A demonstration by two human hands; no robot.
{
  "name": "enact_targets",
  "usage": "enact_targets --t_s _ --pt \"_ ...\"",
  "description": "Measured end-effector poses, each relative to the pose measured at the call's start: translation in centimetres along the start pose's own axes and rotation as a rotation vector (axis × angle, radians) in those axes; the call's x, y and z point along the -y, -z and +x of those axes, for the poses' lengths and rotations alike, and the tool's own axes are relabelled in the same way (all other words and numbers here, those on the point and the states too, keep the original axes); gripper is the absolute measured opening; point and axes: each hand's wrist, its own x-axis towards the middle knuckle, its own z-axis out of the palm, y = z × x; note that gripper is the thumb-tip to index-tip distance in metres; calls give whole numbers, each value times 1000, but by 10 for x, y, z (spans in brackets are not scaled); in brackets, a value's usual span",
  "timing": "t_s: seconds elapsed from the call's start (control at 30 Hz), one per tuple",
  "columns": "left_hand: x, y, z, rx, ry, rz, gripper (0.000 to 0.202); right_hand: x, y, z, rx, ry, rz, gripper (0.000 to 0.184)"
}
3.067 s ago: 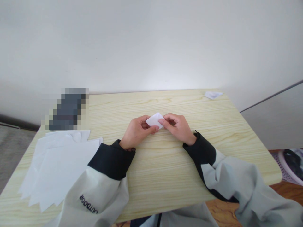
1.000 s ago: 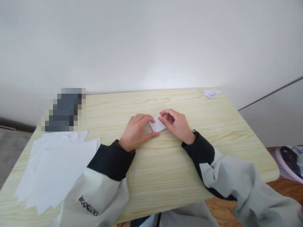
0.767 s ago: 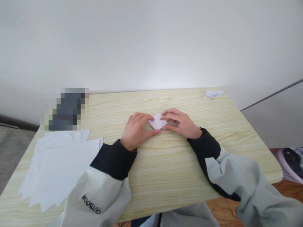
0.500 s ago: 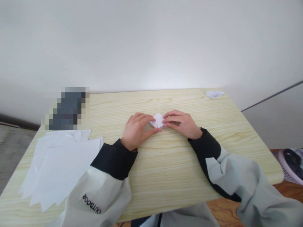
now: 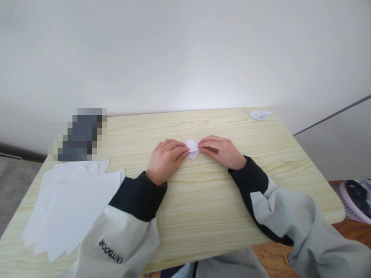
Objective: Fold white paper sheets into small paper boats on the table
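Both sleeved forearms angle inward over the pale wood-grain desk (image 5: 203,200). At mid-desk, the left hand (image 5: 166,160) and right hand (image 5: 222,151) each pinch one side of the small folded white paper (image 5: 193,149), fingers extended on top, holding it against the desk.

Head view, looking forward-down over table (image 5: 203,200).
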Motion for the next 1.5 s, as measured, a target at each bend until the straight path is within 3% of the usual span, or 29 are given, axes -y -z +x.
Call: enact_targets --t_s 0.23,0.57,0.9,1.17,1.5 --pt "2 -3 -1 -17 -13 34 20 -2 -2 0 -5 -22 -197 12" --pt "3 -4 -1 -75 -19 -24 21 3 -5 2 32 -138 -112 21" --pt "3 -3 0 -58 -15 -56 21 10 -3 3 20 -102 -9 20" --pt "3 -3 0 -36 -3 -67 20 8 -9 6 55 -265 -63 20" --pt "-1 -1 2 -4 34 -55 24 7 -2 0 32 -167 59 21"
